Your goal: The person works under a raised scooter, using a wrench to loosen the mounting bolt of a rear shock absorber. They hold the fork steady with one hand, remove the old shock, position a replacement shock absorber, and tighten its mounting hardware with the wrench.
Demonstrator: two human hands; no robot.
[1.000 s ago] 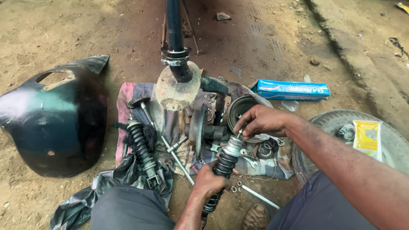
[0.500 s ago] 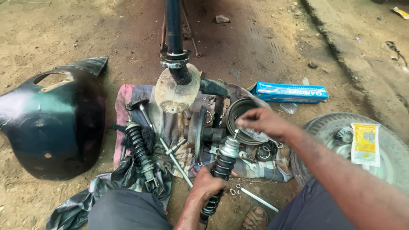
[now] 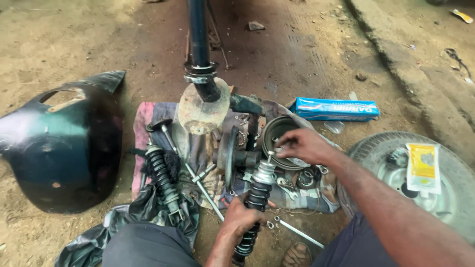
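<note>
My left hand (image 3: 241,218) grips a black coil-spring strut (image 3: 255,198) and holds it tilted over the cloth, its metal top cap pointing up. My right hand (image 3: 300,145) reaches over the rim of a round metal drum (image 3: 275,129) just beyond the strut's top, fingers curled together on a small part that I cannot make out. A brake disc with hub (image 3: 231,156) stands on edge to the left of the strut.
A second strut (image 3: 162,178) and a long rod (image 3: 190,172) lie on the striped cloth (image 3: 143,148). A black jack post (image 3: 199,54) stands behind. A dark fender panel (image 3: 59,143) lies left, a blue box (image 3: 336,109) and a wheel (image 3: 445,188) right.
My right hand has moved up off the strut's top cap toward the round drum. My left hand keeps its grip on the strut.
</note>
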